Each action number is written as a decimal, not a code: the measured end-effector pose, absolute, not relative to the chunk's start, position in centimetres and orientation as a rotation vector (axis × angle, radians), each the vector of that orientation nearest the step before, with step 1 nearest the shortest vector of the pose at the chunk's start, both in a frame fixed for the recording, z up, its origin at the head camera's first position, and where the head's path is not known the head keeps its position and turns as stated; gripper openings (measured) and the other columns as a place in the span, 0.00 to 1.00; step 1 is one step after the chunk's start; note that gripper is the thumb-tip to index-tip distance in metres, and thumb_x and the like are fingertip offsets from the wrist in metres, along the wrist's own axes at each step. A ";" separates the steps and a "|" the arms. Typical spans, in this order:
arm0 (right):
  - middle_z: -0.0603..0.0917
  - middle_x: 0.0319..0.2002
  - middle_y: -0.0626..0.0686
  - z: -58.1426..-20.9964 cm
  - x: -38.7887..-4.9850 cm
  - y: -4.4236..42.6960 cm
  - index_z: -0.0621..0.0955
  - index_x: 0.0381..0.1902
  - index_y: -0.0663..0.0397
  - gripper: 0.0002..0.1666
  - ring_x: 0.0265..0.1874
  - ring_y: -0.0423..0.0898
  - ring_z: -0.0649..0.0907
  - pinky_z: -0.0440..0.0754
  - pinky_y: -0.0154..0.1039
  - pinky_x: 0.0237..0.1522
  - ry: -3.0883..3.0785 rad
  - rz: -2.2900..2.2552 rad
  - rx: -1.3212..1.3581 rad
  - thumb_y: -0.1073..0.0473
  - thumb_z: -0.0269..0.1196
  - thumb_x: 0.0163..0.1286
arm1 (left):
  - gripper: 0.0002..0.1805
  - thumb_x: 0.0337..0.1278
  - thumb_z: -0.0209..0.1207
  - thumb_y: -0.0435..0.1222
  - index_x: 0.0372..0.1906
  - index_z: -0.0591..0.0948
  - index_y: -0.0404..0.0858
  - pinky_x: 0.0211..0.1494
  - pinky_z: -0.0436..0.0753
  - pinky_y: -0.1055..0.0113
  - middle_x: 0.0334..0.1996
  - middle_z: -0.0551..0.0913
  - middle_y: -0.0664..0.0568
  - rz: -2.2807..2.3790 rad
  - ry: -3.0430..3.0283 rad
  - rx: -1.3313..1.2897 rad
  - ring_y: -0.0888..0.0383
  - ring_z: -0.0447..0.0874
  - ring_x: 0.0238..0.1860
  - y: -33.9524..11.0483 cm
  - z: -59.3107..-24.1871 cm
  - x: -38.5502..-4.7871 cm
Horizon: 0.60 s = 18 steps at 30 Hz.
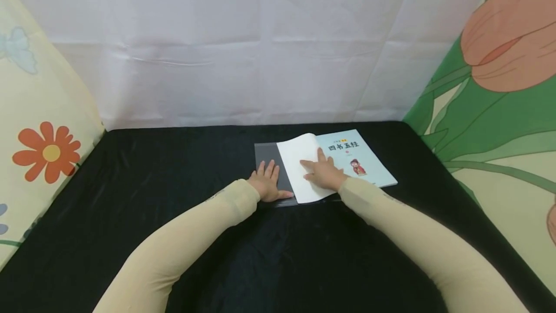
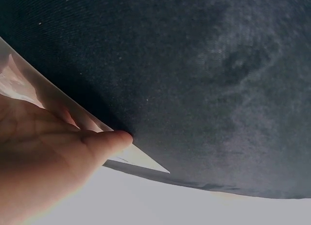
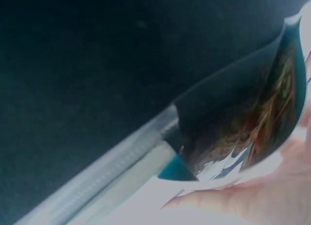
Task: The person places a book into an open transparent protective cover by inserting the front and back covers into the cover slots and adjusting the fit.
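resting spread, empty hands point(image 1: 267, 183) point(image 1: 325, 173) on a book's point(image 1: 372, 161) clear plastic cover point(image 1: 268, 151) and white leaf point(image 1: 299, 182)

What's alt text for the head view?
A person's left hand lies spread on a clear sheet; the right hand touches a white page on the left side of a pale blue book. Black cloth lies beneath.

From here I make it out as a small curtained booth, like a makeshift filming corner; a creased white fabric backdrop point(image 1: 260, 57) closes the rear; a cream printed curtain with orange-red petals point(image 1: 48, 95) flanks one side, a green curtain with a huge orange tulip point(image 1: 499, 124) the other; a black velvety cloth point(image 1: 121, 182) covers the table; the building around it I cannot tell.
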State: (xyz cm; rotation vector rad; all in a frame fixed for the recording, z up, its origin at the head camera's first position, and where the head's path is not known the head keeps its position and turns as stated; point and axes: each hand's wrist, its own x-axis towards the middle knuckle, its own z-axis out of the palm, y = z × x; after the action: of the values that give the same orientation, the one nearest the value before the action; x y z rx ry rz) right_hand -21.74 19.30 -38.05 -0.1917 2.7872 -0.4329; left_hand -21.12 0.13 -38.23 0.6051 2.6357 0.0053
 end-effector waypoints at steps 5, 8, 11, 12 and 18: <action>0.33 0.71 0.77 -38.0 -22.1 19.3 0.61 0.74 0.55 0.46 0.66 0.83 0.42 0.49 0.80 0.56 2.728 -0.408 -0.254 0.41 0.63 0.66 | 0.49 0.65 0.42 0.66 0.78 0.46 0.38 0.74 0.52 0.53 0.78 0.39 0.47 -0.005 2.639 0.615 0.45 0.35 0.77 0.1 -38.4 -21.2; 0.32 0.71 0.78 -37.8 -22.1 19.4 0.61 0.74 0.58 0.50 0.65 0.83 0.42 0.50 0.79 0.57 2.718 -0.440 -0.287 0.43 0.68 0.62 | 0.49 0.65 0.42 0.66 0.78 0.46 0.38 0.74 0.51 0.53 0.78 0.39 0.47 -0.011 2.636 0.615 0.45 0.35 0.77 0.0 -38.4 -21.3; 0.32 0.71 0.78 -37.8 -22.0 19.4 0.61 0.73 0.58 0.49 0.65 0.83 0.42 0.50 0.80 0.56 2.725 -0.478 -0.284 0.46 0.69 0.61 | 0.50 0.65 0.42 0.66 0.78 0.46 0.38 0.74 0.51 0.54 0.78 0.39 0.47 -0.012 2.636 0.604 0.46 0.35 0.77 0.0 -38.3 -21.2; 0.32 0.71 0.78 -37.8 -22.0 19.4 0.61 0.73 0.58 0.49 0.65 0.83 0.42 0.50 0.80 0.56 2.730 -0.484 -0.275 0.46 0.69 0.61 | 0.49 0.65 0.42 0.66 0.78 0.46 0.38 0.74 0.51 0.54 0.78 0.39 0.47 -0.013 2.636 0.599 0.46 0.34 0.77 0.0 -38.2 -21.2; 0.31 0.72 0.76 -37.8 -21.8 19.1 0.59 0.74 0.54 0.50 0.67 0.81 0.43 0.49 0.82 0.54 2.749 -0.459 -0.204 0.42 0.68 0.62 | 0.49 0.65 0.41 0.66 0.78 0.46 0.38 0.74 0.51 0.53 0.78 0.39 0.47 -0.034 2.634 0.602 0.45 0.35 0.77 0.1 -38.5 -21.3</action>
State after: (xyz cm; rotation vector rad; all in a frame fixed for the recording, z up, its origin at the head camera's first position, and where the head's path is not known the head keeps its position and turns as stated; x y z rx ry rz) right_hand -21.81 19.13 -37.83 -0.2042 2.7487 -0.4594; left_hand -21.33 0.12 -38.49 0.6022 2.6342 -0.0342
